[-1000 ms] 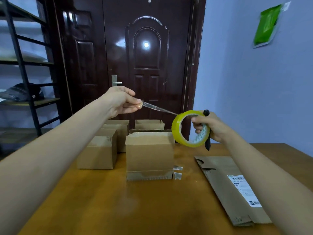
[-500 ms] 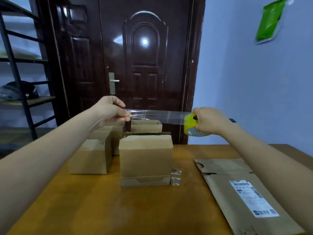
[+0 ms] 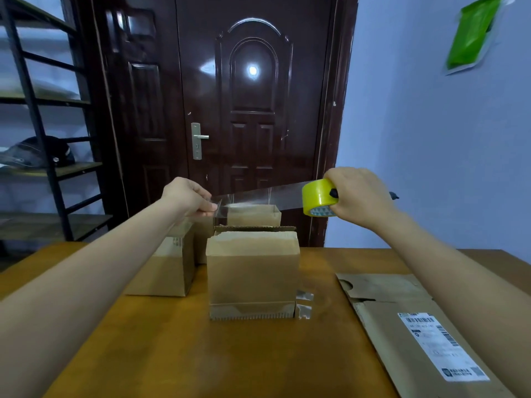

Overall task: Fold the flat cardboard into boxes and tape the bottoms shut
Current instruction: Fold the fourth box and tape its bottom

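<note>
A folded brown box [image 3: 253,274] stands upright at the middle of the wooden table [image 3: 201,354], its top flaps closed. Above it a strip of clear tape [image 3: 253,196] is stretched level between my hands. My left hand [image 3: 189,198] pinches the strip's free end. My right hand [image 3: 356,196] grips the yellow tape roll [image 3: 317,198] together with a black pen [image 3: 393,195]. Flat cardboard [image 3: 411,326] with a white shipping label lies at the right of the table.
Several more folded boxes [image 3: 163,268] stand behind and to the left of the middle one. Bits of clear tape [image 3: 304,304] stick out at that box's lower right. A dark door [image 3: 253,110] and a metal shelf rack [image 3: 37,139] are behind the table.
The tape strip has been pulled longer as my hands moved apart, and both hands have come down towards the top of the middle box.
</note>
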The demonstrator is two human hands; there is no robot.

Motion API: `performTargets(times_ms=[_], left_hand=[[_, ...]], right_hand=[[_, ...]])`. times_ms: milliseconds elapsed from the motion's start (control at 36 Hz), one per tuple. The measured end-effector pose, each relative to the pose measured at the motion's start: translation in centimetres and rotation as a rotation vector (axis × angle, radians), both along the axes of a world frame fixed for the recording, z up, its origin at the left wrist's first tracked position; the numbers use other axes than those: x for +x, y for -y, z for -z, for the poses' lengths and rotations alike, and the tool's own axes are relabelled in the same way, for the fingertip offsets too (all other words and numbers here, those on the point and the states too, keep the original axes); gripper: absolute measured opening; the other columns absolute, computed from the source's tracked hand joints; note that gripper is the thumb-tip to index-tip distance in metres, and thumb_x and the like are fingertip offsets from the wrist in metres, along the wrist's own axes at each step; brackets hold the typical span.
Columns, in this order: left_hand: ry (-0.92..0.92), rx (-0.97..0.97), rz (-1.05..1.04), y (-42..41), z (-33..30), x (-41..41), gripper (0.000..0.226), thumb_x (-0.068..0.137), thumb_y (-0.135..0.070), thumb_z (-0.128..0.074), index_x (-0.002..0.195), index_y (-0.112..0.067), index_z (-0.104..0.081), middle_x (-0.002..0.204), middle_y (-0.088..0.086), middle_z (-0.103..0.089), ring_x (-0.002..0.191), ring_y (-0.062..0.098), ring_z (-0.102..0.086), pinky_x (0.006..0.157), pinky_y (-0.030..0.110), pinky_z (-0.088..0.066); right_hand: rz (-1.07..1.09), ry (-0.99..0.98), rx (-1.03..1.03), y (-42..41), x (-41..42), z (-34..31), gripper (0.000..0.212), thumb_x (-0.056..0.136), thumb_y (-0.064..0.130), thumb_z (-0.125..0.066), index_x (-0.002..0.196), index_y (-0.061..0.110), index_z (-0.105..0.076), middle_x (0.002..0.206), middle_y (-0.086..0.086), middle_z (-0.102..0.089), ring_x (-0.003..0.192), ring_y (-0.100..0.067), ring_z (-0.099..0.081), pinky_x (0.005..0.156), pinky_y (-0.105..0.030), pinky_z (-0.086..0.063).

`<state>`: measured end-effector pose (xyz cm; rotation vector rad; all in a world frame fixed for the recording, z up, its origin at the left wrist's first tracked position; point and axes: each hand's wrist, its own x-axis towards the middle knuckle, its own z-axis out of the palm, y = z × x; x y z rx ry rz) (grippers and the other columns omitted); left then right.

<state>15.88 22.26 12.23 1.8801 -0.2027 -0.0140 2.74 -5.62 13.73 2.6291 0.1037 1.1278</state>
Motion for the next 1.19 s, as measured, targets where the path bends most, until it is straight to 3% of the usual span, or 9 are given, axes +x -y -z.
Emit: performTargets(times_ms=[139,333,444,556,722,806,917,1111,1194], left_hand=[[-0.031,-0.099,-0.031,0.2,-0.4,0.3,0.082,0.070,0.012,-0.074,0.141,-0.010,-0.040,0.102,0.022,-0.064,0.070,0.026,-0.069,0.046,0.020,-0.054],[0.016,-0.112,-0.041,0.2,0.2,0.9,0.115,0.070,0.011,-0.076,0.152,-0.029,-0.006,0.139,0.015,-0.046,0.083,0.028,-0.070,0.074,0.035,-0.059],[-0.067,-0.181,-0.005,0.0,0.4,0.4,0.090,0.073,0.009,-0.074,0.147,-0.006,-0.025,0.101,0.020,-0.065,0.076,0.025,-0.070,0.071,0.029,-0.059],[-0.120,-0.174,0.043,-0.4,0.1,0.1,0.038,0.076,0.003,-0.073,0.112,0.002,-0.061,0.087,0.016,-0.069,0.062,0.013,-0.070,0.058,0.019,-0.056],[-0.206,-0.227,0.082,-0.3,-0.6,0.1,0.007,0.082,-0.002,-0.069,0.089,-0.004,-0.066,0.078,0.009,-0.067,0.062,0.011,-0.066,0.060,0.025,-0.057],[-0.220,-0.221,0.116,0.1,-1.3,0.0,0.005,0.085,-0.003,-0.066,0.084,-0.006,-0.063,0.075,0.006,-0.065,0.050,0.007,-0.063,0.062,0.029,-0.057],[-0.213,-0.180,0.084,0.9,-2.5,-0.7,0.008,0.089,-0.002,-0.061,0.083,-0.008,-0.062,0.075,0.005,-0.066,0.060,0.008,-0.062,0.073,0.026,-0.051],[-0.198,-0.139,0.054,0.4,-2.9,-1.0,0.010,0.089,0.001,-0.059,0.081,-0.005,-0.062,0.049,0.001,-0.063,0.052,0.009,-0.059,0.063,0.024,-0.045],[-0.187,-0.102,0.064,-0.2,-2.4,-1.1,0.013,0.090,0.002,-0.056,0.079,-0.003,-0.061,0.051,0.003,-0.060,0.055,0.012,-0.053,0.063,0.025,-0.044]], right_hand=[[-0.141,0.139,-0.059,-0.5,-0.1,-0.2,0.033,0.053,0.006,-0.078,0.080,0.005,-0.060,0.067,-0.009,-0.060,0.056,-0.032,-0.055,0.053,-0.029,-0.035],[-0.175,0.176,-0.065,-0.6,0.1,-0.5,0.037,0.055,0.009,-0.082,0.085,0.004,-0.061,0.071,-0.010,-0.062,0.059,-0.031,-0.058,0.053,-0.034,-0.042],[-0.148,0.160,-0.013,-0.3,0.2,-0.5,0.040,0.050,0.006,-0.084,0.084,0.002,-0.061,0.070,-0.012,-0.062,0.058,-0.034,-0.059,0.055,-0.031,-0.042],[-0.062,0.102,0.039,0.3,0.4,-0.5,0.035,0.063,0.007,-0.078,0.093,0.002,-0.061,0.082,-0.013,-0.064,0.073,-0.036,-0.060,0.061,-0.034,-0.039],[0.048,-0.011,0.211,1.2,0.6,-0.6,0.032,0.080,0.014,-0.061,0.111,0.010,-0.053,0.104,-0.006,-0.060,0.096,-0.028,-0.056,0.065,-0.030,-0.034],[0.084,-0.021,0.283,1.7,1.0,-0.2,0.031,0.081,0.012,-0.060,0.112,0.011,-0.053,0.105,-0.006,-0.061,0.094,-0.027,-0.056,0.065,-0.029,-0.034],[0.088,0.021,0.472,2.5,1.5,1.2,0.034,0.084,0.005,-0.056,0.117,0.011,-0.056,0.108,-0.010,-0.064,0.096,-0.032,-0.059,0.069,-0.033,-0.043],[-0.006,0.038,0.640,3.7,1.8,3.1,0.032,0.081,0.001,-0.060,0.112,0.009,-0.062,0.105,-0.009,-0.064,0.096,-0.029,-0.059,0.075,-0.034,-0.046],[0.005,-0.022,0.513,4.0,1.8,3.4,0.034,0.083,0.000,-0.058,0.115,0.009,-0.059,0.109,-0.008,-0.059,0.097,-0.029,-0.057,0.071,-0.035,-0.044]])
